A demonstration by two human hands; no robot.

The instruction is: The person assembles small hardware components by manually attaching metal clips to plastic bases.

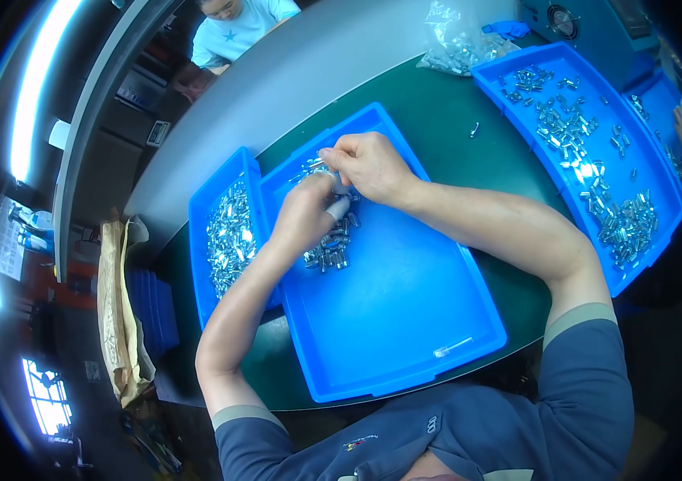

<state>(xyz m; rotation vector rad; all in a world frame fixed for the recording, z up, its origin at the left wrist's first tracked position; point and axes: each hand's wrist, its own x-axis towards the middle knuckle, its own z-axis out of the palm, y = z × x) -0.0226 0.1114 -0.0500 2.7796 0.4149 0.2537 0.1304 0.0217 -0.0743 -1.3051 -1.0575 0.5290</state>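
Both of my hands work close together over the far left part of a large blue tray. My left hand is curled, with pale coverings on some fingertips. My right hand has its thumb and forefinger pinched together just beyond the left one. Whatever lies between the fingers is too small and too covered to name. Beneath and beside my left hand lies a pile of small shiny metal cylindrical parts. A thin clear strip rests near the tray's close right corner.
Left of the tray, a smaller blue bin holds many metal parts. At right, another blue tray holds scattered parts. One loose part lies on the green surface, near a clear plastic bag. A person sits opposite.
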